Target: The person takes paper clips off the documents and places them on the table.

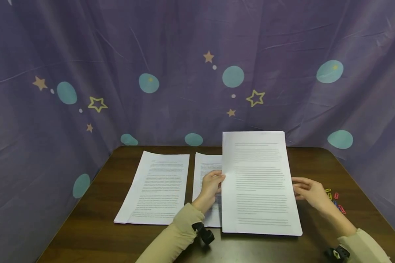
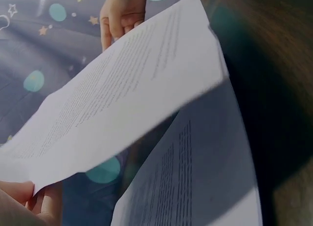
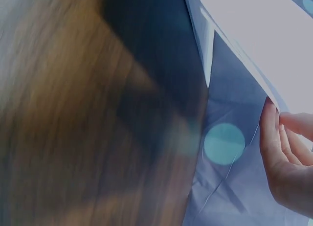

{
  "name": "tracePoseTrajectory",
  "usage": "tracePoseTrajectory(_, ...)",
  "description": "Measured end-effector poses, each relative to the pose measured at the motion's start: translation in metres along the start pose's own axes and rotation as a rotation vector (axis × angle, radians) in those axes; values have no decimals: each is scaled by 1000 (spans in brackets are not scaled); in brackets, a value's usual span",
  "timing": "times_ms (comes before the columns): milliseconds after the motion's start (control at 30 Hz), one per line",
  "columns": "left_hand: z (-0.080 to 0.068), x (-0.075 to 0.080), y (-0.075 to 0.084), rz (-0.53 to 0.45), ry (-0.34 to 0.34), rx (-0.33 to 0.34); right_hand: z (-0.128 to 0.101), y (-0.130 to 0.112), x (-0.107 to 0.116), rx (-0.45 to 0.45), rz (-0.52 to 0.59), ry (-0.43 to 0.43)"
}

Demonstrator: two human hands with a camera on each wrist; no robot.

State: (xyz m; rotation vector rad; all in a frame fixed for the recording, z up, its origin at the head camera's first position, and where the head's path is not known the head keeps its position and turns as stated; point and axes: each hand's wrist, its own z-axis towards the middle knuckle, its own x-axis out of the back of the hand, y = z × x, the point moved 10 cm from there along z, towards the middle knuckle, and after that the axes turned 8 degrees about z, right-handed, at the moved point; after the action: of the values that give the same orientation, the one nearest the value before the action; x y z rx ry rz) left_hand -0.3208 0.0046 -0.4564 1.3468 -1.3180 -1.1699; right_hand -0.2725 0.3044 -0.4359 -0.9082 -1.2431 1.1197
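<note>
Left hand [image 1: 212, 183] pinches left edge of printed paper stack [image 1: 259, 182], thumb on front. Right hand [image 1: 308, 193] at stack's right edge, fingers nearly straight, tips touching edge (grip unclear). Stack raised, tilted up off dark wooden table [image 1: 92, 226], near edge low. Second printed sheet [image 1: 206, 171] lies flat under left hand; third sheet pile [image 1: 158, 187] further left. Coloured paper clips [image 1: 335, 199] just beside right hand.

Second paper stack [image 1: 158, 186] on my left of the counter [image 1: 95, 226], coloured clips [image 1: 335, 199] right, starry purple cloth [image 1: 171, 47] behind.
</note>
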Motion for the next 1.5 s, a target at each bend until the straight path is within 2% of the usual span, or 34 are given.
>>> tracePoseTrajectory(200, 4, -19, -2, 13, -13, 17, 3, 14, 19, -24, -23, 0)
tracePoseTrajectory(433, 9, -40, -8, 6, -32, 30, 5, 26, 35, -110, -105, 3)
tracePoseTrajectory(667, 14, -62, -18, -40, -43, 41, 16, 72, 60, -176, -56, 6)
tracePoseTrajectory(867, 18, -78, -24, -53, -61, 41, 11, 69, 64, -242, -83, -10)
tracePoseTrajectory(933, 27, -84, -35, -38, -54, 50, 10, 67, 64, -250, -103, -22)
tracePoseTrajectory(967, 38, -87, -46, -48, -63, 12, 10, 68, 65, -253, -110, -25)
tracePoseTrajectory(1033, 55, -94, -65, -27, -67, 1, 9, 69, 67, -266, -114, -23)
tracePoseTrajectory(1100, 79, -102, -90, -57, -92, -61, 8, 68, 67, -263, -121, -40)
tracePoseTrajectory(1167, 85, -106, -97, -64, -106, -68, 7, 71, 68, -275, -124, -46)
tracePoseTrajectory(1200, 80, -106, -94, -48, -94, -32, 7, 72, 69, -283, -123, -49)
tracePoseTrajectory(1267, 67, -106, -82, -61, -82, -9, 7, 75, 70, -295, -122, -55)
tracePoseTrajectory(1333, 43, -104, -62, -40, -57, 59, 7, 79, 71, -308, -119, -58)
tracePoseTrajectory(1433, 22, -101, -44, -50, -42, 65, 9, 85, 73, -322, -115, -61)
tracePoseTrajectory(1500, 15, -101, -38, -57, -41, 70, 10, 88, 74, -328, -118, -65)
